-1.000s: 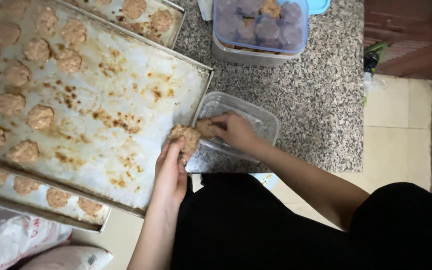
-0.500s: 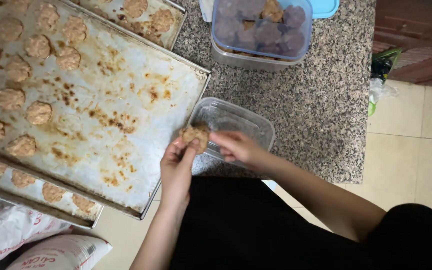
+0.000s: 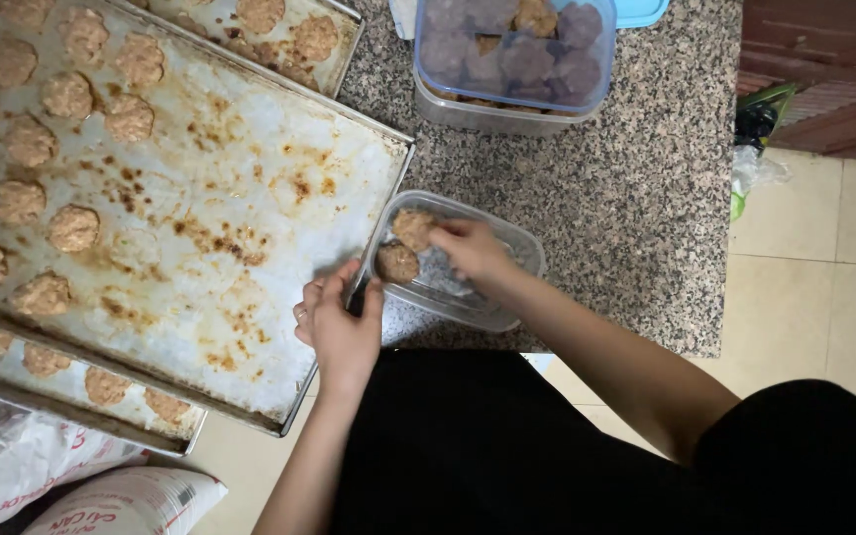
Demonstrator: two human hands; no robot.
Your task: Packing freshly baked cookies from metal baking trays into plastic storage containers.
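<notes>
Right hand (image 3: pixel 473 250) inside clear plastic container (image 3: pixel 522 260), fingers pinched on brown cookie (image 3: pixel 413 227) at container's far left corner. Second cookie (image 3: pixel 397 264) lies just nearer, on container floor. Left hand (image 3: pixel 337 322) empty, fingers loosely spread, resting at near right rim of large stained baking tray (image 3: pixel 250 218), just beside container. Lidded tub of cookies (image 3: pixel 512 54) far on granite counter (image 3: pixel 636 188).

On the speckled granite counter (image 3: pixel 636 198) we see 1 large stained baking tray (image 3: pixel 250 228) of cookies, 1 small clear container (image 3: pixel 507 287) at its front edge, and 1 bigger lidded tub (image 3: pixel 507 74) farther back.
</notes>
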